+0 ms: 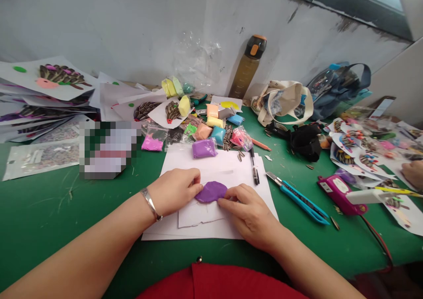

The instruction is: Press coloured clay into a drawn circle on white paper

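Observation:
A flat oval of purple modelling clay point(212, 192) lies on a small torn-edged sheet of paper point(194, 217), on top of larger white sheets point(269, 202). My left hand point(176, 189), with a silver bracelet on its wrist, has thumb and finger closed at the clay's left edge. At the lower right edge, my right hand point(247, 213) pinches the clay with its fingertips. Just beyond the oval sits a wrapped purple clay pack point(204, 148). A black pen point(254, 169) rests on the paper's right side.
A blue utility knife point(300, 200) with its blade out lies to the right, near a magenta glue gun point(342, 195). Coloured clay packs point(218, 135) and sunflower seeds point(228, 137) stand behind. Seed hedgehog pictures point(49, 79) pile up left. Another person's hand point(413, 173) shows far right.

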### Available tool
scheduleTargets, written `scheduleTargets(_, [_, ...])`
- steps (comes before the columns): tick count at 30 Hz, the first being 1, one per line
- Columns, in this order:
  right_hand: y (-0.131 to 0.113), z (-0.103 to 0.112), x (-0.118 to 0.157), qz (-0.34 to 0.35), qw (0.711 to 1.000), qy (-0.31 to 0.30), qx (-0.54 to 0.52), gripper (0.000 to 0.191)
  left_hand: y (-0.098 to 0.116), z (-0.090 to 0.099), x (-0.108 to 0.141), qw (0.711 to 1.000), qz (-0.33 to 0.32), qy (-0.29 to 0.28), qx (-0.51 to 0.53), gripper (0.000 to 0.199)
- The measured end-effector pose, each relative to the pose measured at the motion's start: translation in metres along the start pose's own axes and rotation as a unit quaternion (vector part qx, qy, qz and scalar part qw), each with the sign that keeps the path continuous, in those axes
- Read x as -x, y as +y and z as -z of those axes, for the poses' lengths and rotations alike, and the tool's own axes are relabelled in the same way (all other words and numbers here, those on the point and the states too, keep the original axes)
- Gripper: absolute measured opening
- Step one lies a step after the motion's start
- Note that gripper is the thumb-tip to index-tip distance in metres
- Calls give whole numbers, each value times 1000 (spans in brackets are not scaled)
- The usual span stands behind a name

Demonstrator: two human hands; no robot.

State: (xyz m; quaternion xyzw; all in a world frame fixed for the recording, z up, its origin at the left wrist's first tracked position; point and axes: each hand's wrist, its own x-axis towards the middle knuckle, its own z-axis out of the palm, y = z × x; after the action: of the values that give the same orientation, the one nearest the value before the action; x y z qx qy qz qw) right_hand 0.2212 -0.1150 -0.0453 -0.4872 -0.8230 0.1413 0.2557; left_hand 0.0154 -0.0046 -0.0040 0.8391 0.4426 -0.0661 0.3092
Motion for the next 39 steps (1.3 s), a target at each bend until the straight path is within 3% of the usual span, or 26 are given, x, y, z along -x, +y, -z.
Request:
scheduleTargets(4, [0, -2, -1, -11, 1000, 12, -17, 49, 0, 0, 0, 1000, -1, 1, -1, 18])
scheduleTargets(11, [-8, -3, -6, 17, 999, -16, 28, 36, -2, -3, -1, 1000, -6, 7, -4, 17])
scheduleTargets(17, [-4, -4, -4, 5, 1000, 8, -15, 44, -4, -3, -1, 1000, -3, 6, -4, 17])
scheduleTargets(23, [-4, -5, -4, 16, 1000, -10, -4, 38, -2, -2, -3, 1000, -3, 6, -5, 17])
scheduleTargets(28, [-1, -4, -2, -11, 998, 15, -63, 43, -3, -2, 0, 1000, -4, 7, -3, 17])
scheduleTargets(39, [-2, -6, -3, -6, 999, 4, -51, 41, -3, -3, -1, 1000, -3, 6, -2, 17])
